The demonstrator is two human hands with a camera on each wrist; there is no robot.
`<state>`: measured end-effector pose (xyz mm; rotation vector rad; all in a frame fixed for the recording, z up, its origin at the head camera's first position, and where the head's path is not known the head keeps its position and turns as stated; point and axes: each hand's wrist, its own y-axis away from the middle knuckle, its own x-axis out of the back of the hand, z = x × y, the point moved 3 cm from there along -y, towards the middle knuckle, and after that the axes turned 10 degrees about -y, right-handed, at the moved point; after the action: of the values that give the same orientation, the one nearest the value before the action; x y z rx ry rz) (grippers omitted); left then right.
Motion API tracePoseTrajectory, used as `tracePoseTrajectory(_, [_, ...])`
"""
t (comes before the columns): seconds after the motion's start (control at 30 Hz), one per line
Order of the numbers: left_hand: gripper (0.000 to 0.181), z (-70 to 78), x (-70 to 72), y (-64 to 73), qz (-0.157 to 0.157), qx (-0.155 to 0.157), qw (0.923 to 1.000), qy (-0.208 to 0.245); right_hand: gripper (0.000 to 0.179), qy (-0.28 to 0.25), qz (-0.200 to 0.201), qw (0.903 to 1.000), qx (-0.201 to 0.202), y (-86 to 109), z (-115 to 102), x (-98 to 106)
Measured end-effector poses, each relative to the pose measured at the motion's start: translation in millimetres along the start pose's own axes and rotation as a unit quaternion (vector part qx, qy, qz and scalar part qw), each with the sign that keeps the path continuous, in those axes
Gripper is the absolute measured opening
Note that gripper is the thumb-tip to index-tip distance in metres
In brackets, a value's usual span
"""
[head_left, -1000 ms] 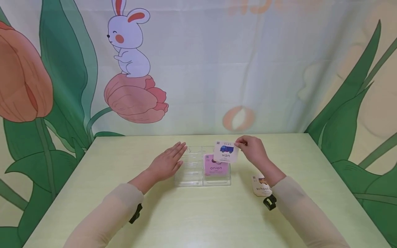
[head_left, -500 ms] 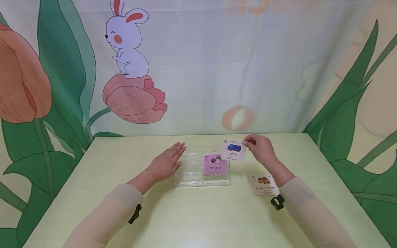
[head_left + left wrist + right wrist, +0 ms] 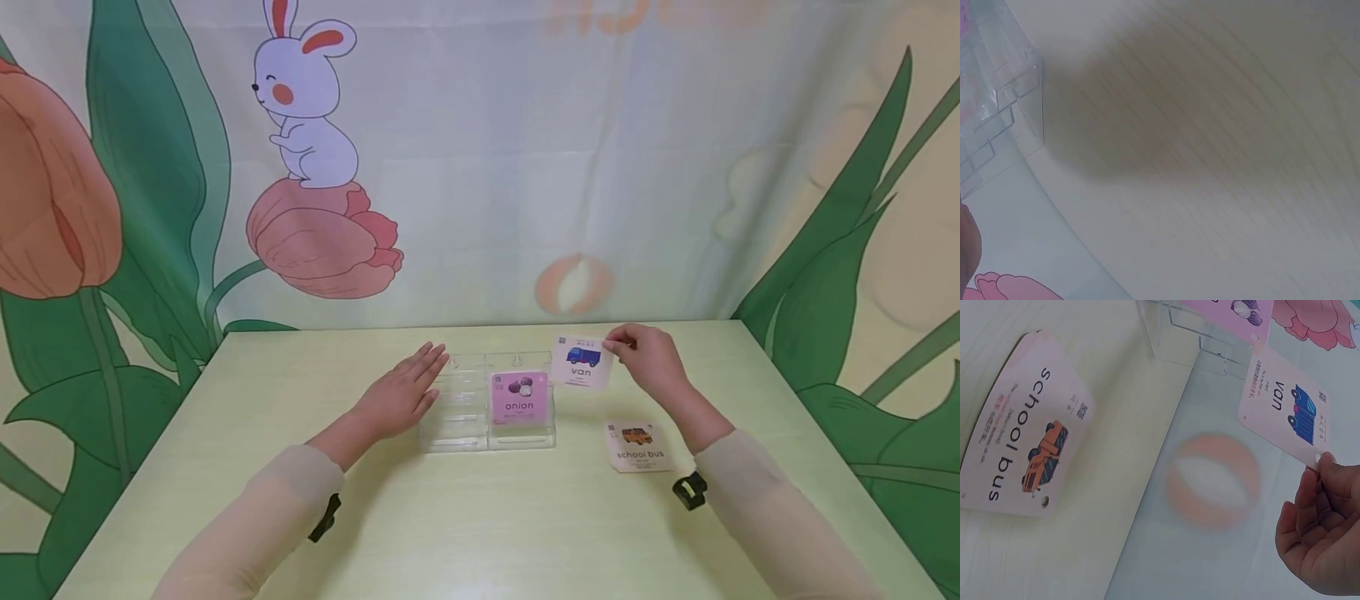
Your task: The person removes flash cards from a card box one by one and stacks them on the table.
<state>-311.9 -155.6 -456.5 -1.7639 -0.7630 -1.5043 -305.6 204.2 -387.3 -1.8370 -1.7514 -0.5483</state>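
Note:
My right hand pinches the corner of a pink flash card with a blue van on it, held up at the right side of a clear stepped plastic rack. Fingers extended, my left hand lies along the rack's left side. In the rack's right half stands a purple onion card; the left half shows bare clear steps. The left wrist view catches only a sliver of the left hand by the rack's stepped edge.
A stack of cards with a school bus card on top lies on the table, right of the rack. Behind the table's far edge hangs a cloth backdrop printed with a rabbit and tulips.
My right hand has moved right with the van card, away from over the onion card, which now shows fully. The school bus card is uncovered too. My left hand stays put.

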Motion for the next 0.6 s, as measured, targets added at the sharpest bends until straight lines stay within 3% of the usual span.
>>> tracePoseTrajectory(0.6, [0.063, 0.1, -0.3, 0.2, 0.004, -0.001, 1.0, 0.002, 0.027, 0.006, 0.007, 0.9999, -0.004, 8.2, 11.8, 17.2])
